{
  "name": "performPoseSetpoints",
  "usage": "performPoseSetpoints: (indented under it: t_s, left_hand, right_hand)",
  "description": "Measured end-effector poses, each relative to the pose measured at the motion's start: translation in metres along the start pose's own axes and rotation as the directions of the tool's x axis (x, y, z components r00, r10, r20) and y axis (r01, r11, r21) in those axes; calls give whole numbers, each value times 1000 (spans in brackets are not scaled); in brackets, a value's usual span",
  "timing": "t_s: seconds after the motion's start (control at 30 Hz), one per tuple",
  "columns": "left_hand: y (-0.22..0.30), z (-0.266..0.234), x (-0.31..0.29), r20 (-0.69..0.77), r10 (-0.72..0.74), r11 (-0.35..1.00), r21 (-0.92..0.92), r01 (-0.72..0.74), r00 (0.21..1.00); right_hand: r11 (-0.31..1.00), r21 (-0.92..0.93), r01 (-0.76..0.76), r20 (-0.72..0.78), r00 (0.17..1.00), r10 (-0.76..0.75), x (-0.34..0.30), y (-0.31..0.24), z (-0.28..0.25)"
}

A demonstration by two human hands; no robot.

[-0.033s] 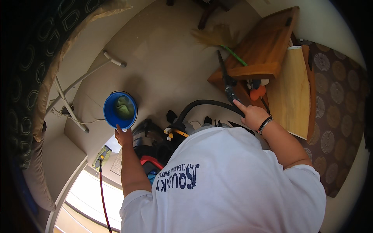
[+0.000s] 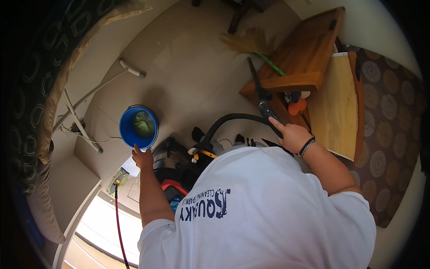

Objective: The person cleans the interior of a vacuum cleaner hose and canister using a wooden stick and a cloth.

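My left hand is at the near rim of a blue bucket, its fingers curled against the rim and handle; their exact hold is partly hidden. Inside the bucket lies a greenish cloth. My right hand is closed round the black vacuum cleaner wand, the index finger stretched along it. A black hose curves from the wand toward the dark vacuum cleaner with red and blue parts, partly covered by my body.
On the right stand a wooden chair-like piece and a pale wooden panel on a patterned rug. A broom rests by the wood. White metal legs stand left. A mop head with a red pole lies near the doorway.
The far end of the wand has tilted very slightly to the left. My left hand and the bucket look the same.
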State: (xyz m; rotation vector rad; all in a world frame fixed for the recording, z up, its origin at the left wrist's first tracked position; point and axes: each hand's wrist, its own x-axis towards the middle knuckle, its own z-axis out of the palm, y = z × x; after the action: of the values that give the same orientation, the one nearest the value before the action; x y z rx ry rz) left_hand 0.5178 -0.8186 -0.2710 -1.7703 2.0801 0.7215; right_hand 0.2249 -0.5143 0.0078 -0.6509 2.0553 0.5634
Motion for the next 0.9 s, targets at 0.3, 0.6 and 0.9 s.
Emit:
performPoseSetpoints:
  t_s: [0.3,0.6,0.9]
  left_hand:
    - [-8,-14,-12,82,-147,983,120,137,986]
    - [-1,-2,-8,136,-190,974,149,170,972]
    - [32,-6,9,49,40,996,71,-44,998]
  right_hand:
    - [997,71,17,11,1000,-18,-12,14,3]
    - [993,99,67,20,997,-69,-76,19,8]
    - [989,145,6,111,994,-22,-89,15,14]
